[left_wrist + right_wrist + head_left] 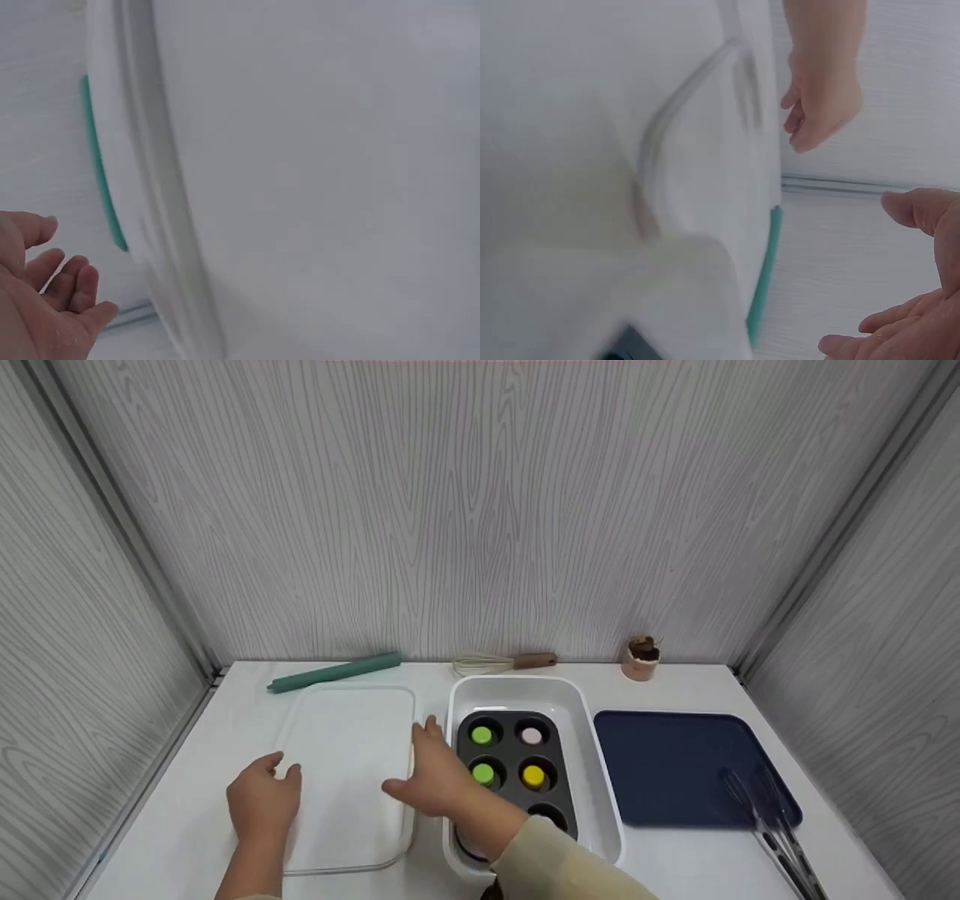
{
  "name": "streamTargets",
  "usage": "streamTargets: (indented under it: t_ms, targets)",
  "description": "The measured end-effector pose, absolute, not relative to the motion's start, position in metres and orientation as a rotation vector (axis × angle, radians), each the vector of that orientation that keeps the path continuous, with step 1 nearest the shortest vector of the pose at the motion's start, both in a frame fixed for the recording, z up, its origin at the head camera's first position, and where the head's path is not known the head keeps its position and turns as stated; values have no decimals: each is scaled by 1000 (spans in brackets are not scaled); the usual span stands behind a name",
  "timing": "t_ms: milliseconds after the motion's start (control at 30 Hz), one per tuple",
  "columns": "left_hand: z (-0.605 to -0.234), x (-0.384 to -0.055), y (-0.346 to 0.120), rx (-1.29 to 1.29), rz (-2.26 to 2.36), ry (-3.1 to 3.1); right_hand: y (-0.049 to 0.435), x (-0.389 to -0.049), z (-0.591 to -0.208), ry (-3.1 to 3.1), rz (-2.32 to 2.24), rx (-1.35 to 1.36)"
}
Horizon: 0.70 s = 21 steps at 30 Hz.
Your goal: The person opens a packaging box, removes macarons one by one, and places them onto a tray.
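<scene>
A white rectangular lid point(345, 780) lies flat on the table at the left. My left hand point(262, 799) is over its left edge, fingers loosely bent and apart from the thumb, holding nothing. Above its right edge is my right hand point(429, 776), thumb and fingers spread wide with nothing between them. The right forearm crosses a white tub point(600, 802) that holds a dark muffin tin point(512, 750). Green pieces point(481, 735), a pink piece point(531, 736) and a yellow piece point(533, 776) sit in the tin's cups; the forearm hides some cups.
A green rolling pin point(337, 673) lies behind the lid. Along the back are a whisk point(506, 662) and a small cupcake-like pot point(641, 660). To the right is a dark blue tray point(682, 769), with metal utensils point(780, 840) across its front corner. Walls enclose the table.
</scene>
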State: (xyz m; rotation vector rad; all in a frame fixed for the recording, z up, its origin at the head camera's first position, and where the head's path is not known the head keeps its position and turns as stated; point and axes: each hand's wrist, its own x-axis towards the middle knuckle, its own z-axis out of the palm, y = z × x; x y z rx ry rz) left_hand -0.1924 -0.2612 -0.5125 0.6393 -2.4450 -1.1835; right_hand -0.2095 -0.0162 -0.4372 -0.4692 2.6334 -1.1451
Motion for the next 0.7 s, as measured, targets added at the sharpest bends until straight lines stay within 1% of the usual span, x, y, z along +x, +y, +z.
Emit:
streamTargets:
  t_ms: [167, 267, 367, 500, 700]
  targets:
    - [-488, -181, -210, 396, -1361, -2486, 22, -215, -406, 2700, -1151, -538]
    - [-483, -170, -183, 265, -1481, -2524, 45, -219, -394, 2741, -1143, -564]
    - [-486, -160, -161, 190, -1602, -2536, 69, -222, -386, 2778, -1159, -570]
    - [-494, -147, -140, 117, -1718, -2562, 107, -225, -384, 2800, -1267, -550]
    - [-505, -132, -128, -36, -1861, -2636, 173, -224, -394, 2957, -1380, -496]
